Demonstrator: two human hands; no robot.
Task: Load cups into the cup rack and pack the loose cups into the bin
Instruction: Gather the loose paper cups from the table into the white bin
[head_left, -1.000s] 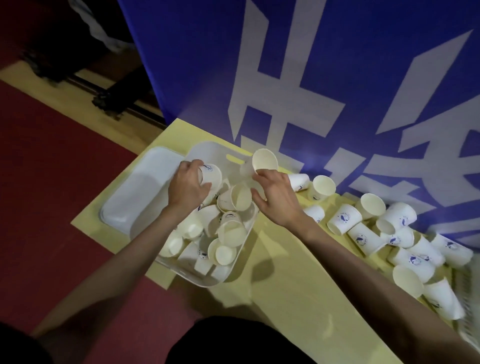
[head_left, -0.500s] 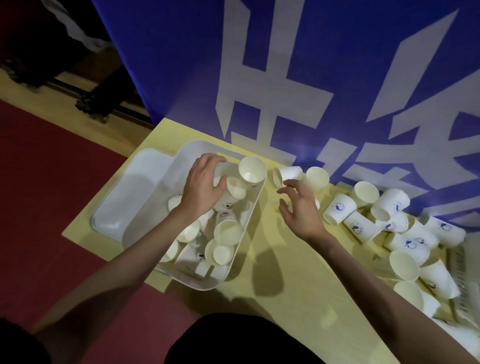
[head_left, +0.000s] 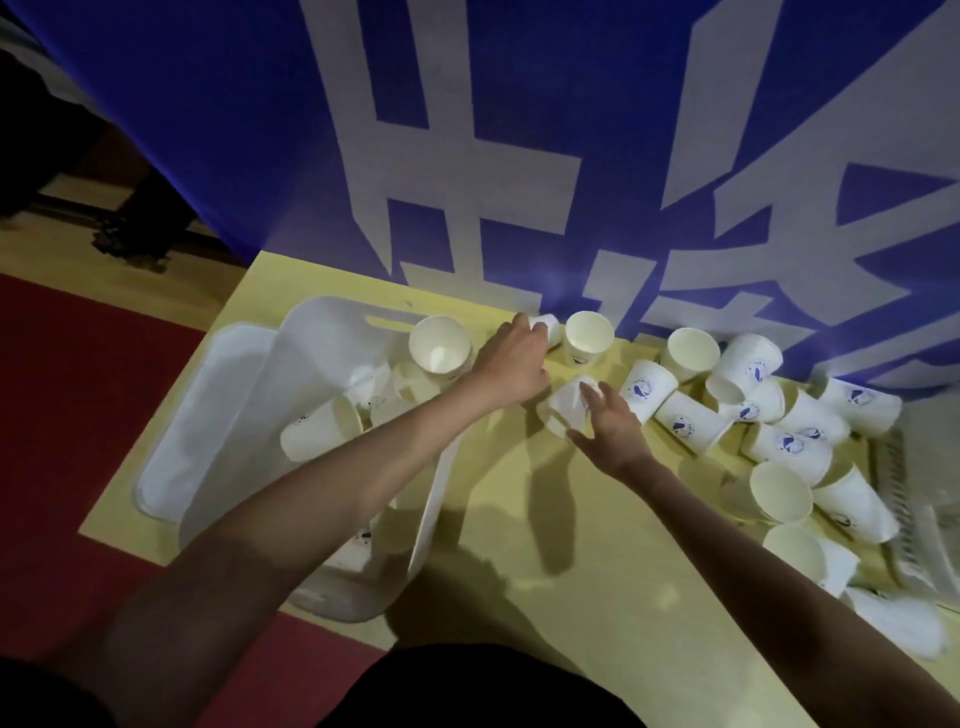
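A white plastic bin (head_left: 311, 343) at the table's left holds several white paper cups, one upright (head_left: 440, 345) at its far right corner. My left hand (head_left: 511, 358) reaches past the bin's right edge and closes on a small cup (head_left: 550, 328) lying on its side. My right hand (head_left: 610, 421) grips another tipped cup (head_left: 563, 408) just in front of it. A pile of loose cups (head_left: 789, 444) with blue logos lies to the right. The cup rack (head_left: 898, 499) is only partly seen at the right edge.
The bin's white lid (head_left: 197, 415) lies flat to its left. The yellow table (head_left: 571, 597) backs onto a blue banner (head_left: 519, 156) with large white characters. An upright cup (head_left: 589, 338) stands by the banner. Red floor lies beyond the table's left edge.
My left hand left the bin and moved right onto a lying cup. My right hand, open before, now holds a tipped cup on the table. The camera moved closer.
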